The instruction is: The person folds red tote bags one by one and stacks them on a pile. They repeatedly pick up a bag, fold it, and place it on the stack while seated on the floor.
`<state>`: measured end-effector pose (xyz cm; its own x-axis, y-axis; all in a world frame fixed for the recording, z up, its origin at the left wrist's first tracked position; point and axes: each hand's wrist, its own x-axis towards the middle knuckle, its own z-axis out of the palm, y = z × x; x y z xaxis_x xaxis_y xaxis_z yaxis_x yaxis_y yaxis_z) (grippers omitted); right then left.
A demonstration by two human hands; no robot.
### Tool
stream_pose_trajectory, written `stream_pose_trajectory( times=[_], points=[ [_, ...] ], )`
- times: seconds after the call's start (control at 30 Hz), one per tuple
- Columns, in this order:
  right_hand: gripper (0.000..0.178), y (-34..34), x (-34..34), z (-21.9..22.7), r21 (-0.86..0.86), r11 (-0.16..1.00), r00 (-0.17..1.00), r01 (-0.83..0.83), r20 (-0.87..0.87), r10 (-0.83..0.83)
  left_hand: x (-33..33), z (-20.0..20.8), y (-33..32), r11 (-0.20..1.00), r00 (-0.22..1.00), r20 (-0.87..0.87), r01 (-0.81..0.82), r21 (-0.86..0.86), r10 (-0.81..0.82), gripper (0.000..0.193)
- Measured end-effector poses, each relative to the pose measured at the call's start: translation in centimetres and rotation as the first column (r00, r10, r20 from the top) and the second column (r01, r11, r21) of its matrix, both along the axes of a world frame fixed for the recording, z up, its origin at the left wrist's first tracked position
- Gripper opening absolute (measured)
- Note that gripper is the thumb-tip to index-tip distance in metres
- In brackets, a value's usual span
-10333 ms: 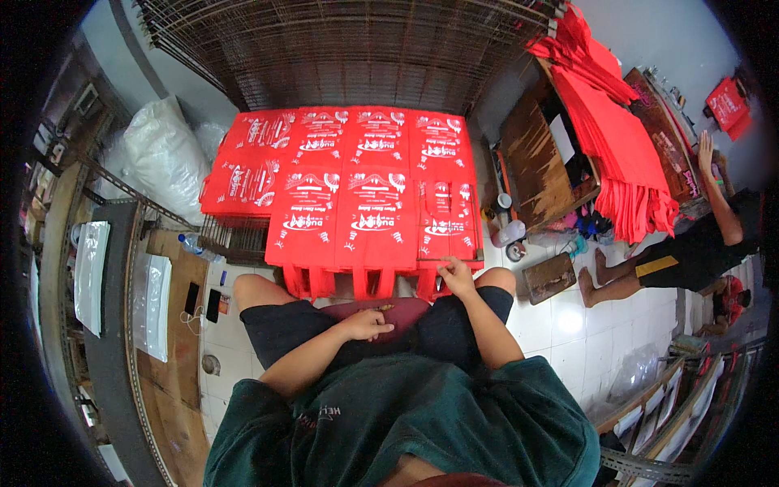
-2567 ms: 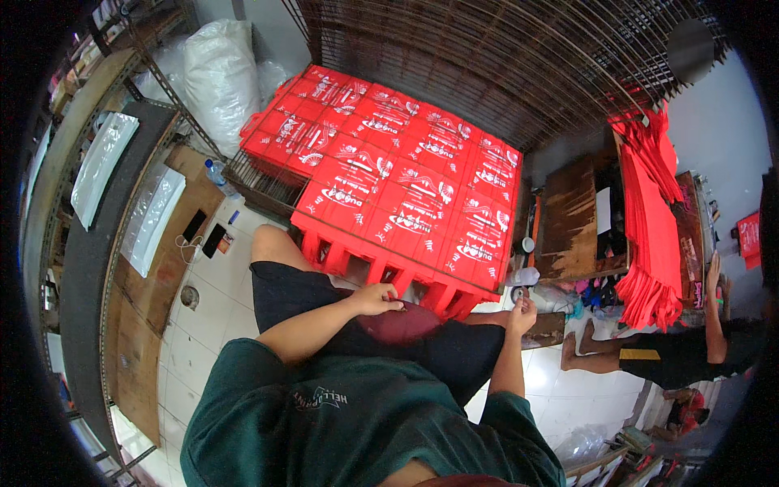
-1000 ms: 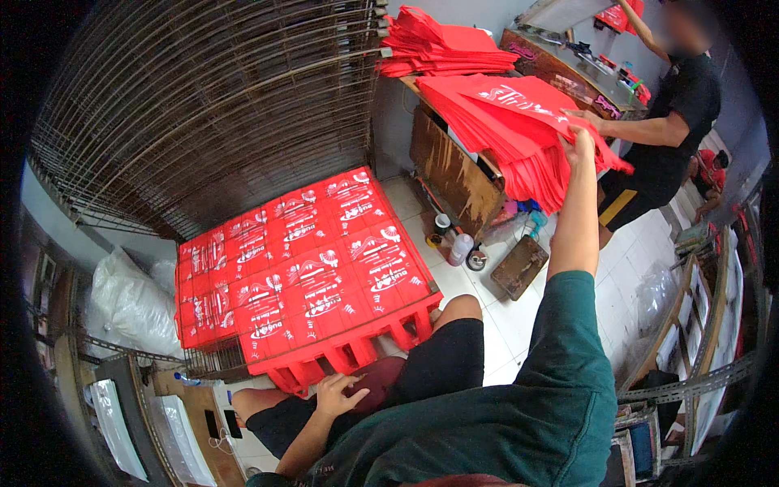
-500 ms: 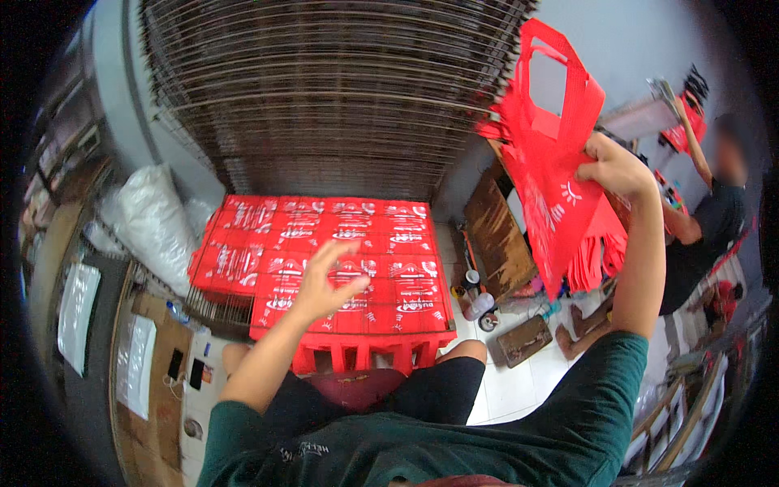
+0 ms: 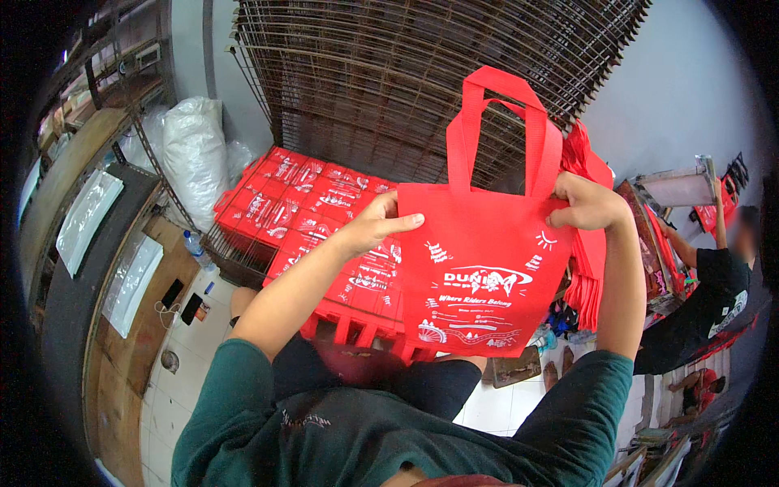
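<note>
Across the top of the view, from eleven to one o'clock, a tall stack of wire mesh racks [image 5: 422,81] fills the background and closes off the far side. Below it, at about ten o'clock from the centre, a sheet of printed red bags [image 5: 312,215] lies flat on a red worktop, its near edge just above the person's lap. A grey wall [image 5: 673,97] stands at two o'clock. Along the left rim, at nine o'clock, a dark shelf [image 5: 81,268] runs beside a strip of white tiled floor [image 5: 174,381]; a white stuffed sack [image 5: 195,154] leans at ten o'clock. Free air lies mainly in the middle, between the racks and the person's chest, where the arms are raised. At three o'clock a co-worker in dark clothes [image 5: 714,292] sits well apart.

Held up in that middle space, just right of centre, is a red tote bag [image 5: 479,276]. It hangs upright and flat, squarish, with two looped handles standing up at twelve o'clock and white printing across its lower half. Behind its right edge hangs a bundle of more red bags [image 5: 592,243].

The left hand [image 5: 377,223] pinches the bag's upper left corner, thumb over the front. The right hand [image 5: 588,203] is clenched on the upper right corner.

Half a second ago the right hand alone held the bag off at two o'clock while the left hand hovered open over the printed sheet; now both grip it, spread and centred.
</note>
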<state>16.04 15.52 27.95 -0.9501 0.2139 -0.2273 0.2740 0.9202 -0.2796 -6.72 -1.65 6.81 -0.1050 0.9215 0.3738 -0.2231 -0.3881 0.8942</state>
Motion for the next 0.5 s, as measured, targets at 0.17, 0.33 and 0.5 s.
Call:
stream_pose_trajectory(
  times=[0.17,0.33,0.5],
  points=[
    [0.045,2.3,-0.6,-2.1,-0.229,0.973,0.932,0.036,-0.344,-0.116,1.7,2.5,-0.3,0.990,0.986,0.103,-0.137,0.046,0.131,0.023],
    [0.037,5.3,3.3,-16.3,-0.644,0.765,0.179,-0.005,-0.753,-0.633,1.0,1.1,1.2,0.940,0.882,0.353,-0.340,0.017,0.313,0.018],
    [0.062,-5.6,5.2,-43.0,-0.926,-0.272,0.468,0.262,0.368,-0.804,-0.8,-2.4,1.8,0.853,0.712,0.519,-0.518,-0.068,0.473,0.017]
  ],
)
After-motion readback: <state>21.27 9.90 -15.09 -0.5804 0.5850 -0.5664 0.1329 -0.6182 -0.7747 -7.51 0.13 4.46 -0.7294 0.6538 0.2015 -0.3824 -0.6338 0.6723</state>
